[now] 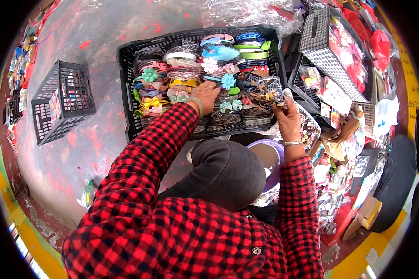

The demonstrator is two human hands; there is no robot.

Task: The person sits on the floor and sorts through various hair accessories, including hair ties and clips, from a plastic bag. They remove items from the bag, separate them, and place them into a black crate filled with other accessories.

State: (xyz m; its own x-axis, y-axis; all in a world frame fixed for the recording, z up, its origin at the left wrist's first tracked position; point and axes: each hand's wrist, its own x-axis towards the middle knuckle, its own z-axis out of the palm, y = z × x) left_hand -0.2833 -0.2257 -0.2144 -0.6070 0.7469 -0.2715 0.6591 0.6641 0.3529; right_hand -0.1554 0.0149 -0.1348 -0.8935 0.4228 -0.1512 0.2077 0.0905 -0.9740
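A black plastic crate (125, 88) in front of me is packed with rows of headbands (184, 74), many with fabric flowers and bows. My left hand (205, 96) lies over the middle of the rows, its fingers stretched across the headbands beside a yellow band (184, 83) and a blue flower (228, 81). At the crate's right side, my right hand (288, 122) has its fingers closed on a brown patterned headband (266, 97). Part of that headband is hidden among its neighbours. A fluffy blue headband (221, 53) and a white flower (209, 64) sit farther back.
An upright black basket (65, 102) stands on the floor at left. Right of the crate, a black-and-white woven basket (333, 56) and bags of small goods are piled up. A purple-rimmed bucket (280, 153) stands by my knee. Clear plastic wrap (246, 14) lies behind the crate.
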